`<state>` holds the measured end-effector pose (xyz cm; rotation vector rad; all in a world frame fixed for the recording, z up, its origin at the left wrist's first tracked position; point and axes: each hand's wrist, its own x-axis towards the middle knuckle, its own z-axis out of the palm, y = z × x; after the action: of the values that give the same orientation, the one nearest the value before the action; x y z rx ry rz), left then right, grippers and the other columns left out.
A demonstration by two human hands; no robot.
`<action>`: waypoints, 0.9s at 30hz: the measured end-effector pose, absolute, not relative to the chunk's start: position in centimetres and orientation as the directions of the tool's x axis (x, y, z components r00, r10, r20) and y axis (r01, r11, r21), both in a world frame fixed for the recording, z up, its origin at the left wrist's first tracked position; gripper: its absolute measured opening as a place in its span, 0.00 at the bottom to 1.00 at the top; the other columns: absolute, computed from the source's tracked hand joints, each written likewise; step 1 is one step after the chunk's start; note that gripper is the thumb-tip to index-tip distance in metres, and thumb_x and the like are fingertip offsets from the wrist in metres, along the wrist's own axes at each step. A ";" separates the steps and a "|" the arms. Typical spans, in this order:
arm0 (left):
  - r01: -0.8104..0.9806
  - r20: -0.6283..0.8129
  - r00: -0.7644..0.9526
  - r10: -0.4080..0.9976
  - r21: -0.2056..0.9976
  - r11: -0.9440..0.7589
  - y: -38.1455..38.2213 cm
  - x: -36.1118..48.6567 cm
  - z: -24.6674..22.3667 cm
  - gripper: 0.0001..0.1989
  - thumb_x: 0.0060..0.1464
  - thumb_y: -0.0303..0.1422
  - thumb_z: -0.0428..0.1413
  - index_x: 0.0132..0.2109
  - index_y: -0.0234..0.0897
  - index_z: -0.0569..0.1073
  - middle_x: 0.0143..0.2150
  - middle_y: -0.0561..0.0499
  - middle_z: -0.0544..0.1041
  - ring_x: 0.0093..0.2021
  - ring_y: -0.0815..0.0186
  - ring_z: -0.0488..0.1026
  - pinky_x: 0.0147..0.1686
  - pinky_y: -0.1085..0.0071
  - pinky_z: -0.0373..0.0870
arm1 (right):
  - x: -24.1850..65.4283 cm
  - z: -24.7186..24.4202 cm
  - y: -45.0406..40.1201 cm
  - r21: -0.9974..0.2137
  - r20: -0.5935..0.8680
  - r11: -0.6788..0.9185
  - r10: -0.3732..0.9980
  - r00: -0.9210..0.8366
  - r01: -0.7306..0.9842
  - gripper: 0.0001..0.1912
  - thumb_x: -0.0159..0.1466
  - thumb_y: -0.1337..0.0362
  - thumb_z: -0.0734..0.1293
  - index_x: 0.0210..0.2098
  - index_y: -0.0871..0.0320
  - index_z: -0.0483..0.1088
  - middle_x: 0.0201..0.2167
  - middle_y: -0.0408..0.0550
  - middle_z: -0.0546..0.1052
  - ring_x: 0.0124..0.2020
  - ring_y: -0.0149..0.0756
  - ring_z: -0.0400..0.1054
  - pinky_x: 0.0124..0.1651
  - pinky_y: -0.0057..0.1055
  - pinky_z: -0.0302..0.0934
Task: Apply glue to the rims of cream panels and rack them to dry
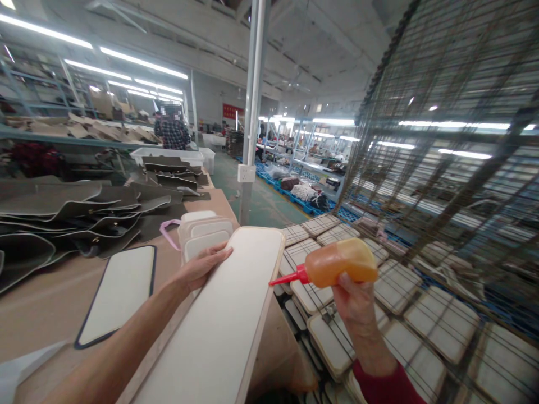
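Note:
A long white panel (223,314) with rounded corners and a pale rim slants across the front. My left hand (206,266) grips its left edge, fingertips lying on its upper face. In my right hand (356,297) is a squeeze bottle (341,262) of amber liquid, held sideways with its red nozzle pointing left. The nozzle tip is at the panel's right edge. Behind my left hand stand several smaller white pieces (206,233). A white panel with a dark blue rim (120,292) lies on the brown table (37,308) at the left.
Dark grey sheets (63,207) are piled at the far left. Wire racks (421,314) bearing many white panels fill the right, with a raised mesh (455,112) above. A metal post (251,112) rises beyond the table. A person in a checked shirt (172,133) is at the back left.

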<state>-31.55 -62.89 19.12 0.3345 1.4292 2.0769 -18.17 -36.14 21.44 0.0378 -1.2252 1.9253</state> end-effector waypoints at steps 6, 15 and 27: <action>-0.346 -0.132 -0.802 0.582 0.897 -0.274 -62.8 -32.1 19.3 0.26 0.44 0.33 0.66 0.51 0.31 0.72 0.37 0.43 0.82 0.29 0.61 0.79 0.28 0.70 0.77 | -18.1 21.8 -36.7 -0.742 0.417 -0.198 0.613 -0.672 -0.641 0.15 0.38 0.61 0.79 0.25 0.53 0.75 0.24 0.42 0.79 0.26 0.33 0.72 0.33 0.31 0.70; -0.348 -0.123 -0.802 0.585 0.892 -0.288 -62.5 -33.9 19.5 0.16 0.47 0.30 0.64 0.44 0.31 0.74 0.34 0.44 0.81 0.27 0.64 0.78 0.28 0.71 0.76 | -17.6 21.7 -37.1 -0.750 0.426 -0.192 0.592 -0.684 -0.633 0.18 0.38 0.59 0.79 0.29 0.53 0.77 0.25 0.42 0.79 0.28 0.32 0.72 0.35 0.30 0.69; -0.333 -0.152 -0.832 0.534 0.906 -0.261 -61.4 -35.6 20.7 0.08 0.50 0.27 0.61 0.39 0.29 0.76 0.31 0.44 0.81 0.25 0.64 0.77 0.27 0.70 0.75 | -16.6 21.5 -36.8 -0.761 0.447 -0.184 0.545 -0.709 -0.622 0.15 0.39 0.59 0.78 0.26 0.53 0.76 0.24 0.43 0.79 0.26 0.36 0.72 0.33 0.35 0.70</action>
<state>-35.56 -61.44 20.73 0.2485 1.4577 2.1195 -16.59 -36.79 21.48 0.0951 -1.3118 1.9629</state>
